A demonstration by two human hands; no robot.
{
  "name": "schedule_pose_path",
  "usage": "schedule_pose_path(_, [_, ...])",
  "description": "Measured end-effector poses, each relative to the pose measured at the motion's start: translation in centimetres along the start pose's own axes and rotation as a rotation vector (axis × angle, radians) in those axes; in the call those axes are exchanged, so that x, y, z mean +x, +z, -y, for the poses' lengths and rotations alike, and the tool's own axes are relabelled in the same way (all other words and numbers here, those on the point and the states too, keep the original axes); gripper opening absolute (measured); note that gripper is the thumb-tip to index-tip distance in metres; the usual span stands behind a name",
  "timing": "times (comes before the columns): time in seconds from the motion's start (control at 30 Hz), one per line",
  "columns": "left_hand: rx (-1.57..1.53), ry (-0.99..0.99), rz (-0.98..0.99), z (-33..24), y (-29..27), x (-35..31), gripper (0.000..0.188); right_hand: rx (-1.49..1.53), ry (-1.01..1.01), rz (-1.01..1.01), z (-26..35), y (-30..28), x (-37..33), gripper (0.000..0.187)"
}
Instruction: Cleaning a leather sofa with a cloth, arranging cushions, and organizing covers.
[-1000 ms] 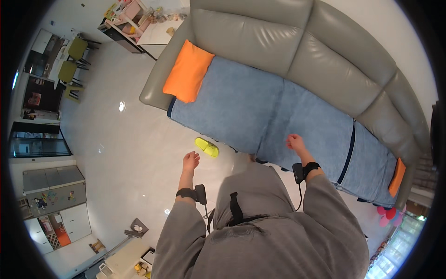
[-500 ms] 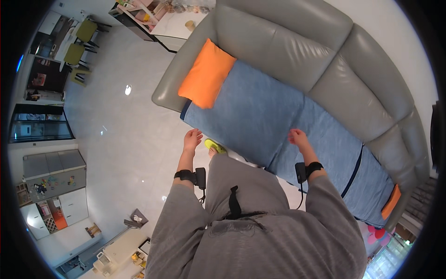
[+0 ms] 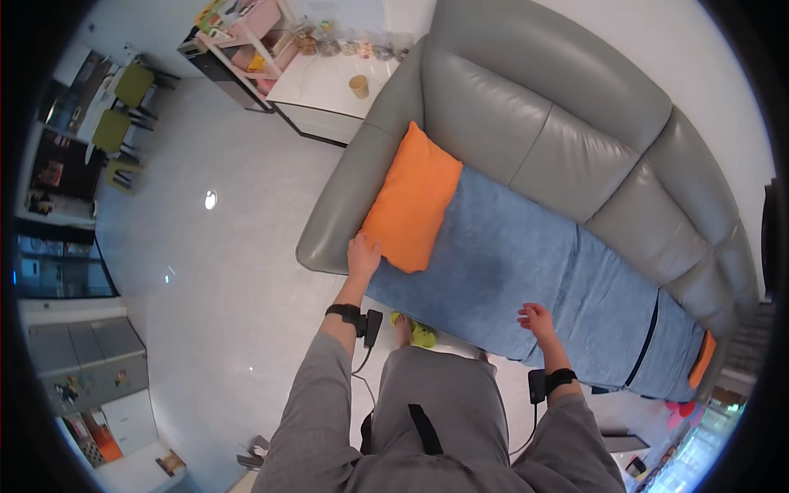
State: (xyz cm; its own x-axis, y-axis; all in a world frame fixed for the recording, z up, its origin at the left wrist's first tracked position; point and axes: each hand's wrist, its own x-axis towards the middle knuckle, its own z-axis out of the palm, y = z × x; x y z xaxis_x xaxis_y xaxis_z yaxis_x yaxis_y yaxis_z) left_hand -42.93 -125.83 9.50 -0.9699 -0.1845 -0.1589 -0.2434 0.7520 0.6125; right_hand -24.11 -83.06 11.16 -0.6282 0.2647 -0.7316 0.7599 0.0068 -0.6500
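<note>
My left hand (image 3: pixel 363 255) is at the near left corner of the orange pillow (image 3: pixel 415 197), its fingers curled on that corner. The pillow lies at the left end of the grey leather sofa (image 3: pixel 526 140), partly over a blue cloth cover (image 3: pixel 509 255) spread along the seat. Over the front part of this cover hovers my right hand (image 3: pixel 537 320), fingers apart and holding nothing. Each wrist wears a black strap with a small box and a cable.
Left of the sofa stands a white-topped side table (image 3: pixel 320 86) with a tan cup (image 3: pixel 359 86) and several jars. A pink shelf cart (image 3: pixel 246 41) is beside it. Another orange pillow (image 3: pixel 703 359) shows at the sofa's right end. A yellow-green slipper (image 3: pixel 422 335) is by my feet.
My left hand has gone from beside the cover's front edge to the orange pillow's corner. My view has shifted, so the sofa appears lower and farther right. The right hand stays open over the cover.
</note>
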Motion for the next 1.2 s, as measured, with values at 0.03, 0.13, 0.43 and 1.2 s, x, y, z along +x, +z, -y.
schedule_pose_path(0.03, [-0.001,0.010,0.018,1.2,0.3,1.5,0.043,0.032,0.022,0.012,-0.2,1.7,-0.6,0.024])
schedule_pose_path(0.13, [0.096,-0.062,0.120,3.5,2.5,4.7,0.056,-0.013,0.063,0.065,-1.9,5.6,-1.9,0.024])
schedule_pose_path(0.43, [-0.002,-0.267,0.409,-0.1,4.4,3.1,0.068,0.076,0.184,-0.010,-5.7,7.2,-5.7,0.027])
schedule_pose_path(1.2, [-0.669,0.181,1.413,-27.6,-0.4,-24.3,0.050,0.923,0.070,0.350,-5.5,-5.0,-23.3,0.073])
